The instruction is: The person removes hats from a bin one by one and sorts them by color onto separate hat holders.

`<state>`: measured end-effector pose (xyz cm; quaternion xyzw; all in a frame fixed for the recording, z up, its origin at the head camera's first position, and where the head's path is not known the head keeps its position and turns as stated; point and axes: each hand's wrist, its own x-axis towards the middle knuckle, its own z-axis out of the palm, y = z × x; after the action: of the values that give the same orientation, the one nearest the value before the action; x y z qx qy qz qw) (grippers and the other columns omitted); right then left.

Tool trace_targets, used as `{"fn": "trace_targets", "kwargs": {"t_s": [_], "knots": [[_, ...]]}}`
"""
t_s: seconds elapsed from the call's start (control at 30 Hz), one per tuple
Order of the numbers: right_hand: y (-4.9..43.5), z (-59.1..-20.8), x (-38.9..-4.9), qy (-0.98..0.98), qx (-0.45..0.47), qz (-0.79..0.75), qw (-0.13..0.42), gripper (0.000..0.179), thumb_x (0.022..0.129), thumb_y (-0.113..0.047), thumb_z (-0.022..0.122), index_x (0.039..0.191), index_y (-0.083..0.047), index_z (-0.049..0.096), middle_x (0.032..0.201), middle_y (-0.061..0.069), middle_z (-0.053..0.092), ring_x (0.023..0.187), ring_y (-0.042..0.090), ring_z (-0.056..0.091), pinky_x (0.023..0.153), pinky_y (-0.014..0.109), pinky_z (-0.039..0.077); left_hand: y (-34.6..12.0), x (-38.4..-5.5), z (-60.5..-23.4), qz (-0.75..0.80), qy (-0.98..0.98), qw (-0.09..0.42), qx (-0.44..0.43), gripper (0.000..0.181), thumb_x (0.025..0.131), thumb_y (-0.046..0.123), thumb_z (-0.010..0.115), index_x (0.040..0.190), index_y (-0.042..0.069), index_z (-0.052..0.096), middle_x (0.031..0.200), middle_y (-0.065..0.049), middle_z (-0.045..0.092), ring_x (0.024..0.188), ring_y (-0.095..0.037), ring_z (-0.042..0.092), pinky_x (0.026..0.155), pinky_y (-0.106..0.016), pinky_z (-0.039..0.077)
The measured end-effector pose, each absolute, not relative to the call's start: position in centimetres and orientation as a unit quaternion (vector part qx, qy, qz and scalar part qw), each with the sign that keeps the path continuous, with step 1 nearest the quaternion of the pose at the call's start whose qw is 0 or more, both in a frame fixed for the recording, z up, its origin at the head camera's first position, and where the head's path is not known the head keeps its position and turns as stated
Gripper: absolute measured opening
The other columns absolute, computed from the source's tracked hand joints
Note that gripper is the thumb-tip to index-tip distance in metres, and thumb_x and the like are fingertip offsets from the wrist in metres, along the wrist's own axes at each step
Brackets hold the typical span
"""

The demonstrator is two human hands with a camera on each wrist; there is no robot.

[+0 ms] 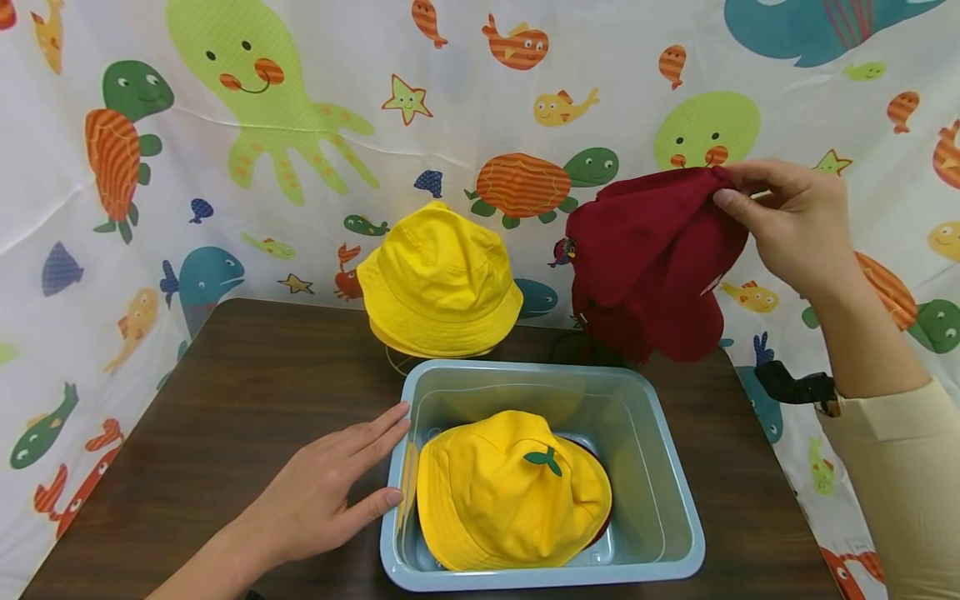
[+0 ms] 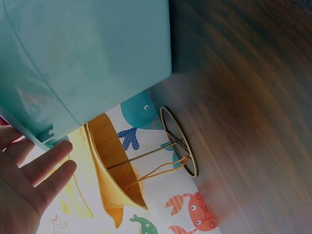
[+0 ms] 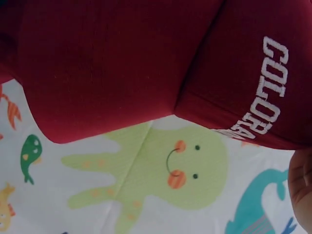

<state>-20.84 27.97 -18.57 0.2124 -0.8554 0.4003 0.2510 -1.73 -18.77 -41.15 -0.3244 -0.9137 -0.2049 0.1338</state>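
My right hand (image 1: 798, 221) pinches the top of a dark red baseball cap (image 1: 675, 250) at the back right. White letters, partly visible, mark the crown of the cap (image 3: 263, 97) in the right wrist view. More red cloth hangs at its left; whether this is a second cap I cannot tell. My left hand (image 1: 322, 479) lies with fingers extended against the left side of a light blue plastic bin (image 1: 667, 467). Inside the bin lies a yellow hat (image 1: 495, 500) with a green leaf patch, over something dark red that is mostly hidden.
Behind the bin, a yellow bucket hat (image 1: 442, 283) sits on a wire stand (image 2: 180, 141). The dark wooden table (image 1: 247, 392) extends left of the bin. A white curtain (image 1: 337, 50) printed with sea animals hangs behind the table.
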Motion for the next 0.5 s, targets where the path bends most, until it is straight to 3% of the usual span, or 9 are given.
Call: {"fn": "trace_targets", "kwargs": {"t_s": [0.5], "knots": [[29.7,-20.0,-23.6,-0.865,0.163,0.420,0.220,0.027,0.098,-0.006,0.073,0.125,-0.007,0.077,0.094,-0.014,0.069,0.091,0.006,0.062,0.077,0.008,0.051,-18.8,-1.7,-41.2,-0.206,-0.914,0.129,-0.324,0.071,0.097,0.041,0.073,0.158,0.013,0.049,0.166,0.001,0.041,0.136,-0.021,0.058,0.100,-0.049,0.056]]}}
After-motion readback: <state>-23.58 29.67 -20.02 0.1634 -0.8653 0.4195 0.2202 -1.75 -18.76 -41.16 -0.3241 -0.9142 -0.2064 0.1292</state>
